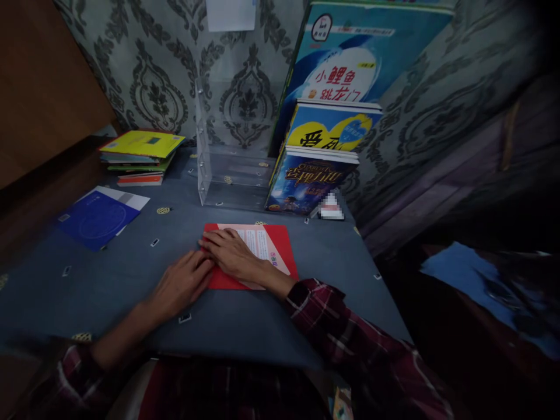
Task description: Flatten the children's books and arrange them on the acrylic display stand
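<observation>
A red booklet (282, 245) with a pale pink panel of printed text lies flat on the cloth-covered table in front of me. My right hand (231, 254) rests across its left half, palm down, fingers stretched toward the left edge and covering part of the print. Beside it, my left hand (184, 282) lies low at the booklet's left edge, fingertips touching near the right hand's fingers. Its fingers are close together and slightly bent, and I see nothing gripped in them.
A clear acrylic stand (203, 169) behind the booklet holds upright books, a dark blue one (306, 181) in front. To the left are a blue booklet (98, 216) and a stack of books (142, 146). The table's right edge drops to a dark area with a blue cloth (459, 280).
</observation>
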`<move>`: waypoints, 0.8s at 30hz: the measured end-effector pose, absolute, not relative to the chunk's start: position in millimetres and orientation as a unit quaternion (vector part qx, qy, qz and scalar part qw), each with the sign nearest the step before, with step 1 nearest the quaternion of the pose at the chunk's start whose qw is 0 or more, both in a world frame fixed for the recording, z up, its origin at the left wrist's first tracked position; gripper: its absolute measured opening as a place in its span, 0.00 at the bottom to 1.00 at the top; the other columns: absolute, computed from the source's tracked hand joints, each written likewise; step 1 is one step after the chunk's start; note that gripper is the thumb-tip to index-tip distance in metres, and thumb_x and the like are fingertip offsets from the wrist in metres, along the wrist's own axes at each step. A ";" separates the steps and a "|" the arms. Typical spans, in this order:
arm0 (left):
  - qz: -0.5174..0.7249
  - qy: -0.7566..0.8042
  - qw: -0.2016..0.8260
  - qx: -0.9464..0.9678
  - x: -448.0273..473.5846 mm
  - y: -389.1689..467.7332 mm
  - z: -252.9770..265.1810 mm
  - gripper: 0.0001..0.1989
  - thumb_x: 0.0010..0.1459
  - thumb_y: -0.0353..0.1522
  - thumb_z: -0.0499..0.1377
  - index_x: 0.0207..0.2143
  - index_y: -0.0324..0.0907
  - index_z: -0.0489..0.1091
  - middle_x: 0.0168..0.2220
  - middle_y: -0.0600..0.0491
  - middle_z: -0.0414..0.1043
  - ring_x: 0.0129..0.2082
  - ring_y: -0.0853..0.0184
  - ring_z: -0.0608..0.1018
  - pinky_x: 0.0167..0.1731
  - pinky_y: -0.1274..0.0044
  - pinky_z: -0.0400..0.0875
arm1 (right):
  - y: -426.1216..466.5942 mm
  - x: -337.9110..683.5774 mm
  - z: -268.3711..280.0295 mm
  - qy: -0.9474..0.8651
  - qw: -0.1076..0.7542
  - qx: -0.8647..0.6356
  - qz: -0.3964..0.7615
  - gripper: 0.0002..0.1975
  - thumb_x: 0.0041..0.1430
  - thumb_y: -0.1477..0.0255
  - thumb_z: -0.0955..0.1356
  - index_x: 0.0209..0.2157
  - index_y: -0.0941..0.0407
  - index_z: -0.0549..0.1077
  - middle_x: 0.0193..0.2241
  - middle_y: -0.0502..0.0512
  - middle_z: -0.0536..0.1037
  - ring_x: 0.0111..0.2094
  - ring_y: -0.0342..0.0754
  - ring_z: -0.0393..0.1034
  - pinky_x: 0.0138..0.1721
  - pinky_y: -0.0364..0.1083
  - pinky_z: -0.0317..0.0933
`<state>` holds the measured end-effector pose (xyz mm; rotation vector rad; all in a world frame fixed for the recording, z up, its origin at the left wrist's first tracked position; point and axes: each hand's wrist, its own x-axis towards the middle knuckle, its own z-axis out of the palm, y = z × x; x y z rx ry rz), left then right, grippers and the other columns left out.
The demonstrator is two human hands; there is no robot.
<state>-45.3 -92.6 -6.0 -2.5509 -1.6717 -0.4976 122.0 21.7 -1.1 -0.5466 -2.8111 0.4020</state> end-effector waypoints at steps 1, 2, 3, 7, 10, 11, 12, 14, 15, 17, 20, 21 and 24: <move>-0.162 -0.539 0.014 -0.827 -46.9 -89.6 -5.2 0.12 0.69 0.33 0.51 0.48 0.44 0.71 0.46 0.46 0.74 0.45 0.58 0.76 0.42 0.67 0.75 | 24.2 120.6 -1.5 -0.964 0.123 -0.192 0.139 0.19 0.73 0.72 0.63 0.62 0.55 0.69 0.61 0.63 0.73 0.63 0.54 0.62 0.62 0.59 0.55; -0.162 -0.536 0.000 -0.828 -49.2 -86.5 -4.1 0.12 0.68 0.33 0.51 0.49 0.44 0.71 0.48 0.46 0.73 0.46 0.57 0.76 0.45 0.65 0.75 | 26.3 119.1 -1.8 -0.963 0.123 -0.196 0.140 0.19 0.73 0.73 0.63 0.63 0.56 0.68 0.61 0.64 0.73 0.63 0.54 0.62 0.63 0.59 0.55; -0.160 -0.535 -0.013 -0.829 -52.0 -83.3 -2.9 0.12 0.67 0.34 0.52 0.50 0.44 0.71 0.50 0.45 0.73 0.48 0.56 0.76 0.47 0.64 0.74 | 28.1 117.7 -2.2 -0.961 0.125 -0.200 0.141 0.19 0.73 0.73 0.63 0.63 0.57 0.68 0.61 0.64 0.72 0.64 0.54 0.62 0.63 0.58 0.55; -0.142 -0.538 -0.060 -0.829 -65.5 -70.1 3.3 0.15 0.64 0.40 0.57 0.50 0.44 0.69 0.59 0.43 0.69 0.56 0.53 0.74 0.54 0.60 0.70 | 30.8 113.3 -3.0 -0.954 0.133 -0.228 0.143 0.20 0.72 0.74 0.63 0.63 0.60 0.67 0.64 0.66 0.69 0.65 0.55 0.60 0.63 0.56 0.55; -0.118 -0.542 -0.090 -0.827 -72.8 -59.0 8.8 0.17 0.62 0.45 0.59 0.46 0.45 0.70 0.63 0.43 0.66 0.59 0.52 0.72 0.57 0.59 0.67 | 30.0 111.8 -5.1 -0.948 0.142 -0.251 0.138 0.22 0.71 0.74 0.64 0.64 0.63 0.65 0.65 0.67 0.68 0.65 0.56 0.60 0.65 0.57 0.54; -0.110 -0.544 -0.097 -0.826 -74.1 -55.1 10.2 0.18 0.62 0.47 0.59 0.46 0.45 0.69 0.63 0.43 0.66 0.59 0.51 0.72 0.58 0.59 0.67 | 29.9 111.5 -6.2 -0.945 0.148 -0.255 0.138 0.23 0.71 0.74 0.64 0.64 0.63 0.64 0.65 0.67 0.68 0.65 0.56 0.60 0.65 0.57 0.53; -0.104 -0.546 -0.101 -0.825 -74.7 -51.3 11.0 0.19 0.62 0.48 0.58 0.46 0.45 0.69 0.64 0.43 0.66 0.60 0.51 0.71 0.58 0.59 0.67 | 30.1 111.2 -7.4 -0.943 0.156 -0.258 0.139 0.24 0.71 0.74 0.64 0.65 0.63 0.63 0.64 0.68 0.69 0.65 0.56 0.60 0.65 0.58 0.53; -0.103 -0.553 -0.096 -0.821 -74.5 -44.0 10.5 0.21 0.64 0.49 0.57 0.49 0.44 0.68 0.63 0.41 0.67 0.60 0.52 0.72 0.57 0.59 0.67 | 31.3 111.1 -9.9 -0.939 0.170 -0.260 0.149 0.24 0.70 0.74 0.64 0.65 0.62 0.62 0.63 0.68 0.70 0.65 0.56 0.61 0.65 0.59 0.54; -0.105 -0.558 -0.089 -0.818 -73.8 -40.9 9.1 0.21 0.65 0.49 0.55 0.51 0.44 0.67 0.62 0.41 0.68 0.60 0.52 0.72 0.56 0.59 0.67 | 32.1 111.3 -10.9 -0.936 0.176 -0.260 0.157 0.25 0.70 0.74 0.64 0.66 0.61 0.61 0.63 0.68 0.70 0.64 0.56 0.62 0.64 0.59 0.55; -0.109 -0.569 -0.071 -0.812 -71.9 -36.3 4.4 0.22 0.68 0.48 0.52 0.53 0.42 0.65 0.59 0.39 0.70 0.59 0.52 0.73 0.55 0.59 0.68 | 33.7 113.1 -12.0 -0.933 0.184 -0.257 0.174 0.25 0.69 0.76 0.65 0.66 0.59 0.61 0.62 0.67 0.71 0.64 0.55 0.63 0.64 0.58 0.56; -0.114 -0.577 -0.048 -0.807 -69.8 -33.8 -3.5 0.23 0.69 0.48 0.49 0.53 0.40 0.65 0.60 0.37 0.70 0.61 0.51 0.72 0.55 0.59 0.68 | 34.1 119.9 -11.6 -0.931 0.186 -0.250 0.190 0.24 0.70 0.77 0.64 0.65 0.58 0.61 0.63 0.65 0.70 0.66 0.53 0.61 0.64 0.57 0.56; -0.117 -0.576 -0.041 -0.808 -69.5 -33.8 -5.7 0.23 0.69 0.49 0.49 0.53 0.40 0.65 0.61 0.37 0.69 0.62 0.51 0.71 0.55 0.59 0.68 | 33.8 123.3 -11.2 -0.931 0.183 -0.250 0.191 0.23 0.71 0.76 0.63 0.65 0.58 0.61 0.64 0.65 0.70 0.67 0.53 0.60 0.65 0.57 0.55; -0.124 -0.574 -0.024 -0.809 -69.6 -34.8 -9.5 0.25 0.69 0.49 0.50 0.57 0.42 0.64 0.63 0.37 0.67 0.63 0.51 0.70 0.56 0.59 0.68 | 32.6 135.4 -10.1 -0.932 0.166 -0.261 0.188 0.23 0.73 0.73 0.62 0.66 0.60 0.61 0.65 0.67 0.68 0.69 0.54 0.57 0.67 0.59 0.53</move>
